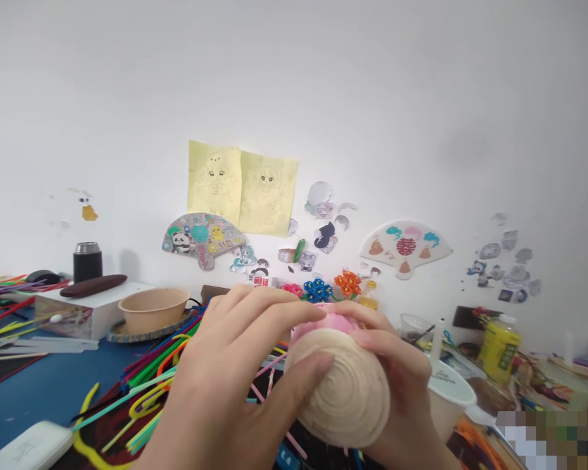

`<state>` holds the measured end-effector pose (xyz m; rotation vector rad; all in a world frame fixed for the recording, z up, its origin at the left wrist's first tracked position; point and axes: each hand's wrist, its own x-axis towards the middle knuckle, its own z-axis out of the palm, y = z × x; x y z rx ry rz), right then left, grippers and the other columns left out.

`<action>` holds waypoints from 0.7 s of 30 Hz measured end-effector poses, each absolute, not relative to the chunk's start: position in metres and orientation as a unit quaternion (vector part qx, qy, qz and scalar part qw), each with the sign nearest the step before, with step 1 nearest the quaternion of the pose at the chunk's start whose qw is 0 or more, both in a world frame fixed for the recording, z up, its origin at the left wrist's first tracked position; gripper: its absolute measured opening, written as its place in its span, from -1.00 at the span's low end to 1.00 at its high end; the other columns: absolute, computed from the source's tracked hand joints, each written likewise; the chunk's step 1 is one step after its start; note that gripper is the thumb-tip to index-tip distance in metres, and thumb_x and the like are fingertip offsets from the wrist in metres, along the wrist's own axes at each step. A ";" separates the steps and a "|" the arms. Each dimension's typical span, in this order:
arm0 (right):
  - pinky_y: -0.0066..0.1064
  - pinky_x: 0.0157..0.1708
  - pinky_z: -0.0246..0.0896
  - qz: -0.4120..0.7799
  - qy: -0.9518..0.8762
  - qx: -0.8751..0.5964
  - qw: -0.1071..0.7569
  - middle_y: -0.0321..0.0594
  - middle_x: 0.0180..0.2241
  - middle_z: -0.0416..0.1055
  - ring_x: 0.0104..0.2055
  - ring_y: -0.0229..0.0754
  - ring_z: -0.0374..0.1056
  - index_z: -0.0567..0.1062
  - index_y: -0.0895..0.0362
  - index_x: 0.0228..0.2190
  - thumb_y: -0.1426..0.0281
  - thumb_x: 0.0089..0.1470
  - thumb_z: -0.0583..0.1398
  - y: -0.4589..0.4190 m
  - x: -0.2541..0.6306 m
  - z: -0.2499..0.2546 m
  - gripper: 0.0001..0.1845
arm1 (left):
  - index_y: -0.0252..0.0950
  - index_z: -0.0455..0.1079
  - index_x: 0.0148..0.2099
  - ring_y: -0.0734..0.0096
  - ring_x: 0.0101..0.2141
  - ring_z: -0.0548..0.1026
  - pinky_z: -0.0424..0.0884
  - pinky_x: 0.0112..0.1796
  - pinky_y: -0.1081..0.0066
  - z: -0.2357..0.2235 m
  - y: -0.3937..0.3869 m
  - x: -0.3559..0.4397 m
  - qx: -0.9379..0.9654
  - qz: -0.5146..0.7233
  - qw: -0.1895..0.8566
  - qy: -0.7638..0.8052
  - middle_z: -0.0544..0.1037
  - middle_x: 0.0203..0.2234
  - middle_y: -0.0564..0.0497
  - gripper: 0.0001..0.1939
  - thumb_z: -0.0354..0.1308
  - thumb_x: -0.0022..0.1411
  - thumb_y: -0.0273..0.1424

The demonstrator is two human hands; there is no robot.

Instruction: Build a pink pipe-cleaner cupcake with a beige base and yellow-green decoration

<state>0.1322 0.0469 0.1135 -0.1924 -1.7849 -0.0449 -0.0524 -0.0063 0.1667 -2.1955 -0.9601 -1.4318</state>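
Both hands are raised in front of me around a round cream piece [350, 398] with coiled, ring-like ridges on the face turned toward me. Pink material [328, 323] shows along its upper edge; what it is made of I cannot tell. My left hand [240, 365] presses its thumb on the ridged face and lays its fingers over the top. From the right, my right hand [396, 365] curls round the side, its fingertips on the pink part. The far side of the piece is hidden.
Colourful pipe cleaners [149, 372] lie left of my hands. A beige bowl [154, 310] on a woven mat stands behind them. At the right are a white tub [451, 388] and a yellow bottle [500, 346]. Beaded flowers [318, 289] stand near the wall; a white box [44, 444] lies front left.
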 end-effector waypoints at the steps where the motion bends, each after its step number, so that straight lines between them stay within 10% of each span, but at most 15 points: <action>1: -0.06 -0.02 0.39 -0.023 -0.771 -0.085 0.631 -0.07 0.07 0.31 0.09 0.04 0.34 0.21 -0.10 0.11 0.49 0.04 0.33 0.047 0.132 0.113 -0.33 | -0.05 0.39 -0.01 0.31 -0.14 0.53 0.45 -0.11 0.32 0.165 -0.006 -0.052 -0.776 -0.507 0.161 -0.340 0.59 -0.16 0.11 -0.76 0.22 0.28 -0.32; 12: -0.07 0.05 0.37 0.062 -0.725 -0.122 0.675 -0.09 0.11 0.34 0.13 0.08 0.36 0.21 -0.12 0.08 0.32 -0.18 0.51 0.051 0.135 0.105 -0.14 | -0.16 0.02 0.31 0.08 0.19 0.37 0.38 0.18 0.16 0.153 0.001 -0.042 -0.838 -0.415 0.138 -0.328 0.40 0.21 -0.11 -0.03 0.46 -0.04 -0.29; 21: -0.11 0.07 0.45 0.134 -0.710 -0.135 0.678 -0.07 0.21 0.35 0.18 0.09 0.39 0.32 -0.12 0.09 0.29 -0.02 0.43 0.046 0.135 0.112 -0.32 | -0.13 0.23 0.12 0.17 -0.03 0.54 0.57 -0.13 0.31 0.151 0.007 -0.034 -0.777 -0.510 0.088 -0.358 0.50 0.01 -0.05 -0.40 0.37 0.07 -0.40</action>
